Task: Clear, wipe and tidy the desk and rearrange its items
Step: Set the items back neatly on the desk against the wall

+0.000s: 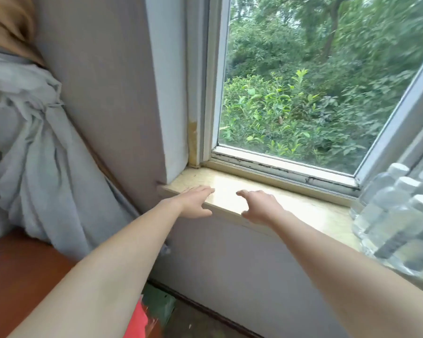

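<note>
Both my arms reach out over a pale stone windowsill point(303, 203). My left hand point(194, 201) hovers at the sill's left end with its fingers straight and holds nothing. My right hand point(259, 206) is a hand's width to its right, fingers loosely bent, also holding nothing. A corner of the reddish-brown wooden desk point(22, 276) shows at the lower left, under my left forearm.
A shrink-wrapped pack of several clear water bottles point(396, 220) stands on the sill's right end. A grey curtain point(34, 167) hangs bunched at the left beside the wall. The window pane point(303, 93) looks onto green bushes. Red and green items point(144, 313) lie on the floor below.
</note>
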The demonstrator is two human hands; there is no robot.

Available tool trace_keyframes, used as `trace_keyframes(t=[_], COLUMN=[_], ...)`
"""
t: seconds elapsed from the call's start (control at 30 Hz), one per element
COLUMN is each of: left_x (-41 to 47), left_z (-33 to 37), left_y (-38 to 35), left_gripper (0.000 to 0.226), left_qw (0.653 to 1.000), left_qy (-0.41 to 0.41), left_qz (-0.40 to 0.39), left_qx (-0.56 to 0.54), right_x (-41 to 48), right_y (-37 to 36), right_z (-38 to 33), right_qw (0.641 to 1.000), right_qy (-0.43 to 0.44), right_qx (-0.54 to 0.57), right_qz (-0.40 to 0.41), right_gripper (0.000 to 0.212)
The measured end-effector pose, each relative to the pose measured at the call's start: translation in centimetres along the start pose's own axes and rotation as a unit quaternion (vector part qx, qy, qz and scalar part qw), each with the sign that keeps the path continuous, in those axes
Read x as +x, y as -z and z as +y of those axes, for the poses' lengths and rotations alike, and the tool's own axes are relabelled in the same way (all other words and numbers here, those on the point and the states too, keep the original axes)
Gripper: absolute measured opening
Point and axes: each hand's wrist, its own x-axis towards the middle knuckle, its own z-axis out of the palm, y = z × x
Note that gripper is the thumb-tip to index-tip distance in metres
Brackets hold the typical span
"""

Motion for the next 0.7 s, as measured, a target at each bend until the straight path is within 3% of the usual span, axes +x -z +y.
trace_keyframes(t=[0.27,0.47,0.57,0.7], left_x=[8.4,10.2,10.2,10.4], left_z=[14.6,24.9,28.3,30.6], left_y=[-0.7,-3.0,-4.6,-6.7], left_gripper=[0.072,0.076,0.073,0.070], left_qw=[0.986,0.956,0.950,0.958], left_qy=[-0.167,-0.281,-0.302,-0.267], left_qz=[-0.023,-0.080,-0.077,-0.034], left_qx=[0.016,0.030,0.009,-0.094], right_x=[-9.2,-17.0,-20.6,-24.2], right_y=[0.5,1.0,1.0,1.4], right_z=[12.1,17.1,18.9,20.2], right_qw=[0.965,0.936,0.921,0.885], right_qy=[-0.187,-0.280,-0.349,-0.444], right_qx=[0.176,0.211,0.172,0.139], right_qz=[0.051,0.021,0.012,0.028], right_gripper=[0.054,0.032,0.025,0.031])
